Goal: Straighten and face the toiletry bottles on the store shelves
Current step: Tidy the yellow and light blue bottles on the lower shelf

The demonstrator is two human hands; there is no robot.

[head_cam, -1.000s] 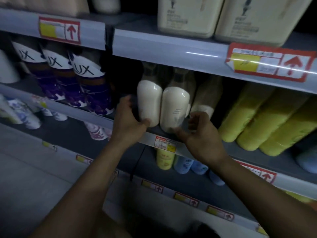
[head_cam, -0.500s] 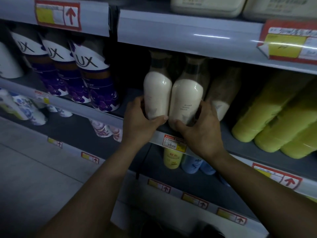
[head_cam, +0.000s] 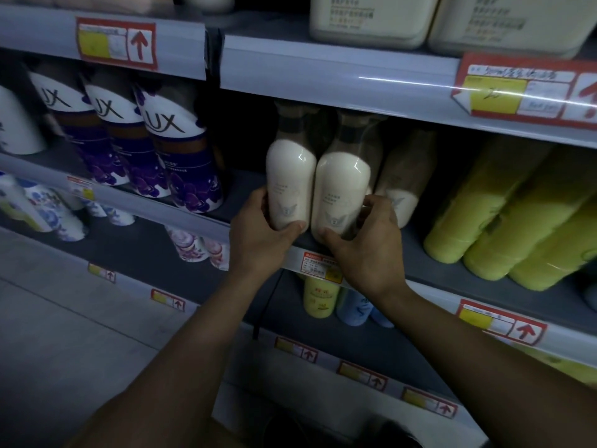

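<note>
Two cream-white bottles with brown necks stand side by side at the front of the middle shelf. My left hand grips the base of the left white bottle, thumb across its front. My right hand grips the base of the right white bottle, thumb in front and fingers round its right side. Both labels face outward. A third white bottle stands behind them to the right, partly hidden.
Purple and white LUX bottles line the same shelf to the left. Yellow-green bottles lean at the right. Cream tubs sit on the shelf above. Lower shelves hold small bottles and price tags.
Both hands have closed round the bases of the two front white bottles and drawn them forward to the shelf edge. The view has shifted slightly upward.
</note>
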